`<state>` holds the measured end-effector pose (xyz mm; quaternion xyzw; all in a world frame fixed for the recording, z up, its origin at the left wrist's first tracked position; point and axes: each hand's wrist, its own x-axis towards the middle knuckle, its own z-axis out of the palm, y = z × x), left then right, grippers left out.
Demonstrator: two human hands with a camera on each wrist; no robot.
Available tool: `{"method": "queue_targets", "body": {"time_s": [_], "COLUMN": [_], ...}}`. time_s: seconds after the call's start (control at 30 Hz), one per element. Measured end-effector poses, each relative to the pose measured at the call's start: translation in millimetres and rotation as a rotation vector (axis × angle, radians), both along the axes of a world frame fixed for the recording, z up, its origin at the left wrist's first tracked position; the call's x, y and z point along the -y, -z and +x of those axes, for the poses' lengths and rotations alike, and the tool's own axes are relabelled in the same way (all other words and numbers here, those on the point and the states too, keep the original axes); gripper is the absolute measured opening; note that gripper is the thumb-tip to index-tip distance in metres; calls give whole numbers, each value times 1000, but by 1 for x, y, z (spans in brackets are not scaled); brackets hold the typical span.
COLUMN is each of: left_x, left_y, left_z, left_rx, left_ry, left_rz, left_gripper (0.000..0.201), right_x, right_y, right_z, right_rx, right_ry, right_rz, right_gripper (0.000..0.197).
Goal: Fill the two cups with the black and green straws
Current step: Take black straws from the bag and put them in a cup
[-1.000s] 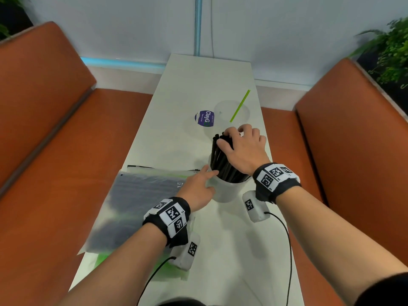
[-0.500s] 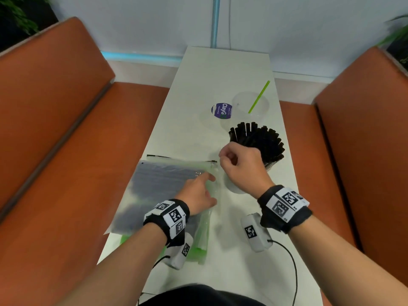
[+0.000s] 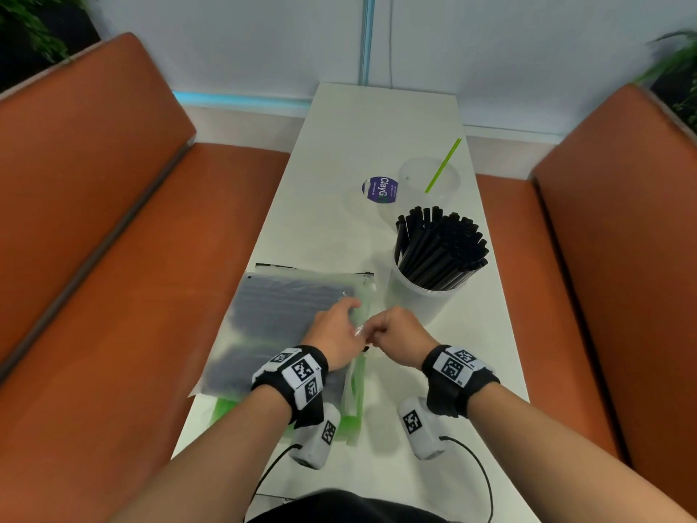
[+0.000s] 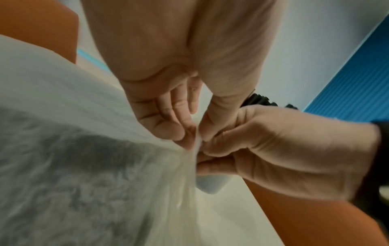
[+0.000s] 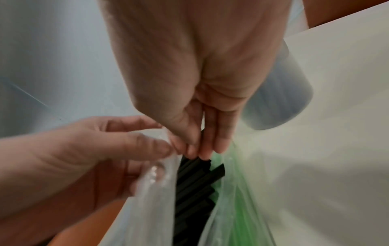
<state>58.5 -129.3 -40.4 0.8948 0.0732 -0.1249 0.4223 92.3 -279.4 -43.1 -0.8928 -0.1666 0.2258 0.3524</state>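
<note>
A frosted cup (image 3: 420, 302) packed with black straws (image 3: 441, 251) stands right of centre on the white table (image 3: 377, 118). Behind it is a clear cup (image 3: 430, 179) holding one green straw (image 3: 444, 164). A frosted bag of black straws (image 3: 286, 315) lies at the near left, on top of a bag of green straws (image 3: 354, 420). My left hand (image 3: 337, 330) pinches one lip of the black-straw bag's mouth (image 5: 155, 168). My right hand (image 3: 396, 332) pinches the plastic opposite it, fingertips (image 5: 202, 151) right at the black straw ends (image 5: 193, 179).
A round purple label (image 3: 381, 189) shows beside the clear cup. Orange bench seats (image 3: 113, 296) flank the narrow table on both sides. A white wall (image 3: 490, 50) closes the far end. Cables run from the wrist cameras toward my body.
My right hand left the black straws in the cup and came down left to the bag. My left hand moved from the cup's side onto the bag; both now pinch its mouth.
</note>
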Motion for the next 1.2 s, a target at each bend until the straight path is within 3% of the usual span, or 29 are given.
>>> {"method": "queue_targets", "body": {"time_s": [0.13,0.3,0.37,0.63,0.8,1.2], "left_x": [-18,-28,-31,-38,-40,-38], "left_y": [-15,-36,-40,-37,-37,-38], "left_z": [1,-1,-3,-6,-6,-9], "left_rx": [43,79,78,64,62,35], "left_ry": [-59,-22,-26,-61,-76,-66], "left_rz": [-83,-165,-194,-290,-318,-308], "left_gripper": [54,55,54,56,55,56], "right_x": [-14,-41,-49,-67,-73,-76], "right_y": [8,2,-1,11,12,16], "right_z": [-9,-20,-22,-14,-12,-17], "right_rx": [82,224,246,56,6,57], "right_ry": [15,-129,-197,-291,-274,-376], "right_rz": [117,116,135,-179,-307,-560], "right_gripper": [30,18,26,59,40,30]}}
